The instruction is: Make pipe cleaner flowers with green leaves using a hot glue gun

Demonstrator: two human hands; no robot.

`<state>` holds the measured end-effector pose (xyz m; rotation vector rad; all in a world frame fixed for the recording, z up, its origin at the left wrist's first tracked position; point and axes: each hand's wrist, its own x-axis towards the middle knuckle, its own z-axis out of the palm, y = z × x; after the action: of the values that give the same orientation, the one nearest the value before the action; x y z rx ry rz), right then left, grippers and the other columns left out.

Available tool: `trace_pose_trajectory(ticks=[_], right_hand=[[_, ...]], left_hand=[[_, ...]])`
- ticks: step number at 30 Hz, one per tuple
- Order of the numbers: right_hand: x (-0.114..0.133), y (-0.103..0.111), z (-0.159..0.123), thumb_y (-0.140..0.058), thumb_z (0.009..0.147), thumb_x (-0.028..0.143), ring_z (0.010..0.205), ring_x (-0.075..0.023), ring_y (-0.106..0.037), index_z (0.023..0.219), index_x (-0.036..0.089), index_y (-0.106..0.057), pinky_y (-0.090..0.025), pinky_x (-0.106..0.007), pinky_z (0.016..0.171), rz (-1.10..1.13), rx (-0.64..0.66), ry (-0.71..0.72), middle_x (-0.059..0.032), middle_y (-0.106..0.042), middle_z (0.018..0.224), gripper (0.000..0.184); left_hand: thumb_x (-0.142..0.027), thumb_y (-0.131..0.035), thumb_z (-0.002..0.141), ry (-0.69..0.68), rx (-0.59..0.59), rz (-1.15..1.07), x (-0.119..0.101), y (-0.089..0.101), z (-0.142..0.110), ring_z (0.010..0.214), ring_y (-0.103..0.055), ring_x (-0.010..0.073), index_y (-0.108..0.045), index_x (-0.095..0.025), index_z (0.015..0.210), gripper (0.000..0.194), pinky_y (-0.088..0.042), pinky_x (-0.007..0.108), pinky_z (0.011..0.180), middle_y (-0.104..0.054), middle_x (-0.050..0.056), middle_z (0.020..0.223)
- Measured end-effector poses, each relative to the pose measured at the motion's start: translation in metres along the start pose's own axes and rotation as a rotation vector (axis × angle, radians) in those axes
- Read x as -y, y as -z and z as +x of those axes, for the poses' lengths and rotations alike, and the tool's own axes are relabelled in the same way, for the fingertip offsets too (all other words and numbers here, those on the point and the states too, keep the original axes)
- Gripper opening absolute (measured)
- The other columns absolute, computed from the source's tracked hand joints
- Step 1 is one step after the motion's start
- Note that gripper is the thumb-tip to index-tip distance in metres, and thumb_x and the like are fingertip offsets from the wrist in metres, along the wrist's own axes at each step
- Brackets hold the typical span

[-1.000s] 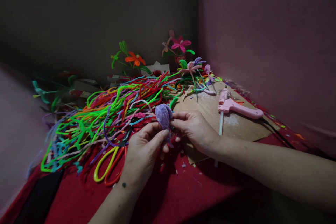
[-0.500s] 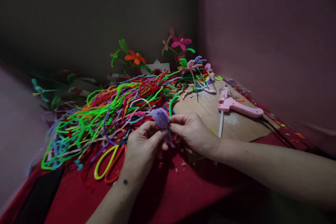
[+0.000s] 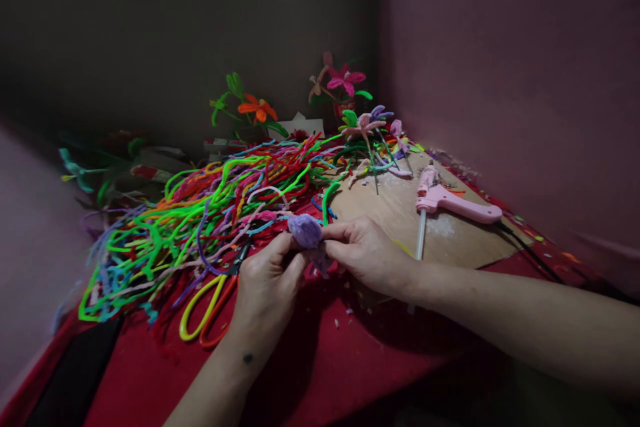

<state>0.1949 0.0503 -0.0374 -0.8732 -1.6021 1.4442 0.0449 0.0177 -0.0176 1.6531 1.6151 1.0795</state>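
A fuzzy purple pipe-cleaner petal [image 3: 305,230] is pinched between both my hands above the red table [image 3: 350,360]. My left hand [image 3: 265,283] grips its lower left side with thumb and fingers closed. On the petal's right side my right hand [image 3: 367,250] pinches it. A thin purple stem hangs below the petal, partly hidden by my fingers. Just left of my left hand lie scissors [image 3: 210,307] with yellow and orange handles.
A big heap of coloured pipe cleaners [image 3: 200,213] covers the table's left and middle. A pink glue gun [image 3: 457,203] rests on a brown cardboard sheet [image 3: 450,233] at right. Finished pipe-cleaner flowers [image 3: 345,83] stand in the back corner by the walls.
Both hands have lowered the purple petal toward the table and tipped it flatter. The grip has stayed closed on it.
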Motion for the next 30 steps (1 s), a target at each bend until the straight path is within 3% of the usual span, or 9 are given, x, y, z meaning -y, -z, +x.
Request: trace_pose_trajectory(ticks=[7,16,21,26,30], right_hand=[[-0.001,0.000,-0.001,-0.044,0.080,0.011,0.058,-0.0075,-0.049,0.091,0.018,-0.073,-0.039,-0.018,0.056,0.021,0.034,0.073,0.0022,-0.060,0.067,0.032],[0.000,-0.003,-0.003,-0.043,0.080,0.012,0.061,-0.0097,-0.054,0.091,0.018,-0.072,-0.042,-0.019,0.058,0.045,-0.023,0.053,0.0015,-0.062,0.067,0.031],[-0.001,-0.004,-0.005,-0.044,0.081,0.014,0.066,-0.0116,-0.057,0.091,0.019,-0.072,-0.044,-0.021,0.060,-0.002,-0.081,0.077,0.0006,-0.065,0.072,0.031],[-0.002,-0.004,-0.005,-0.045,0.082,0.013,0.070,-0.0116,-0.058,0.098,0.021,-0.072,-0.045,-0.021,0.065,-0.066,-0.102,0.144,0.0018,-0.067,0.076,0.033],[-0.002,-0.005,-0.006,-0.045,0.083,0.011,0.068,-0.0113,-0.059,0.101,0.021,-0.072,-0.045,-0.021,0.065,-0.177,-0.143,0.229,0.0022,-0.068,0.074,0.034]], left_hand=[[-0.022,-0.059,0.073,-0.079,0.017,0.084,-0.002,0.004,-0.001,0.062,-0.055,0.0159,-0.068,-0.022,0.073,0.010,-0.044,0.024,0.066,-0.063,-0.001,0.064],[-0.029,-0.057,0.078,0.016,-0.017,0.085,0.000,-0.003,-0.008,0.060,-0.060,0.0177,-0.069,-0.021,0.097,0.024,-0.046,0.026,0.058,-0.069,0.003,0.073],[-0.025,-0.055,0.080,-0.171,-0.112,0.256,-0.001,-0.008,-0.011,0.071,-0.064,0.0202,-0.069,-0.021,0.092,0.019,-0.047,0.028,0.069,-0.070,0.005,0.078],[-0.019,-0.055,0.080,-0.360,-0.159,0.377,-0.004,-0.011,-0.010,0.066,-0.063,0.0176,-0.067,-0.019,0.082,0.012,-0.046,0.025,0.066,-0.068,0.004,0.073],[-0.013,-0.045,0.084,-0.556,-0.177,0.616,-0.002,-0.012,-0.010,0.066,-0.062,0.0170,-0.061,-0.016,0.078,0.017,-0.046,0.025,0.062,-0.063,0.005,0.070]])
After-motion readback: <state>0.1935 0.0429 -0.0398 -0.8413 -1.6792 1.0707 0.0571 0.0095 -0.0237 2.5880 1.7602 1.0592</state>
